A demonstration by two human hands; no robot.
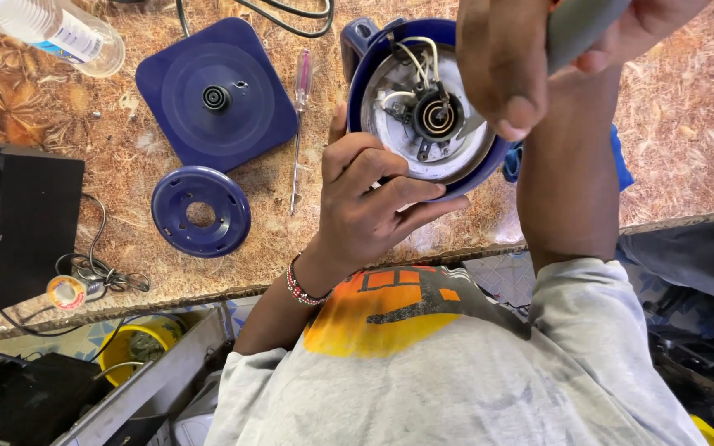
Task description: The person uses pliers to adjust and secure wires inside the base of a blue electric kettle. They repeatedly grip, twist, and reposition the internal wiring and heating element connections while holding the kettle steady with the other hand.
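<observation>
The brown patterned bench (pixel 687 140) carries the work, and on it a blue electric kettle (pixel 390 58) is held upturned, its underside facing the camera near the bench's front edge. The bottom cover is already off: the pale metal plate, the round black connector (pixel 438 116) at its middle and the white wires (pixel 419 54) are laid bare.

The left hand (pixel 365 206) is placed at the kettle's lower rim, its fingers (pixel 373 157) curled against the edge and the exposed plate, steadying the body. The right hand (pixel 522 58) is held above the kettle, its fingers clenched round a grey tool handle (pixel 580 25); the working tip is hidden behind the hand, so what it touches cannot be told. A blue cloth (pixel 621 161) shows behind the right forearm.

To the left, well apart from the kettle, the square blue power base (pixel 216 95) lies flat, and nearer the front edge a round blue cover ring (pixel 200 212) is set down by itself. Between base and kettle a thin screwdriver (pixel 299 124) with a clear handle has been laid aside.

Judged from this, opening up is done and the inner parts are being dealt with; refitting of the ring and closing up appear to be left. A roll of solder wire (pixel 66 291) rests by a black box (pixel 35 223) at the far left, and a clear plastic bottle (pixel 55 29) lies at the top left corner.
</observation>
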